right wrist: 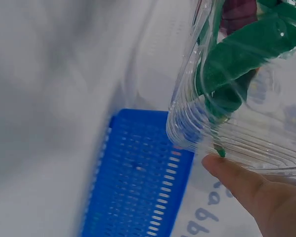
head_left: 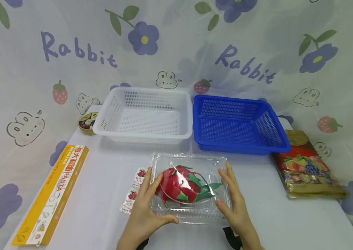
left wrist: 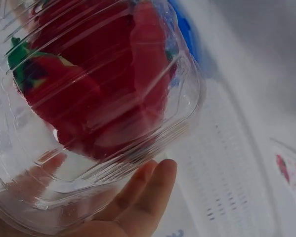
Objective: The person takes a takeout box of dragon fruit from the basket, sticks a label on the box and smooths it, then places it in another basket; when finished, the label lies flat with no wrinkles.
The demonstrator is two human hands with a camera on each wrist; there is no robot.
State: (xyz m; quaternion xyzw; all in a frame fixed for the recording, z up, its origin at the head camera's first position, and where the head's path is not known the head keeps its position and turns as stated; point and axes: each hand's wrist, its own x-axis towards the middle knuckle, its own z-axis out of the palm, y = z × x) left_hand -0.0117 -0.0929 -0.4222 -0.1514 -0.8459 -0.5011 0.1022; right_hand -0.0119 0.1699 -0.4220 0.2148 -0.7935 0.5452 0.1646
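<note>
A clear plastic clamshell box (head_left: 192, 217) stands between my two hands, its lid down over a red dragon fruit (head_left: 179, 184) with green leaf tips. My left hand (head_left: 146, 211) holds the box's left side, thumb at the front edge and fingers along the side. On the right, my right hand (head_left: 237, 208) holds the other side, with the thumb by the lid's edge. The left wrist view shows fingers (left wrist: 152, 192) against the ribbed plastic wall. In the right wrist view a fingertip touches the box's lower corner.
Behind the box stand a white basket (head_left: 151, 121) and a blue basket (head_left: 223, 128). Dragon fruit stickers (head_left: 129, 200) lie left of the box. A yellow pasta box (head_left: 51, 194) and a round tin (head_left: 87, 123) are farther left; a red and gold bag (head_left: 308, 166) lies at right.
</note>
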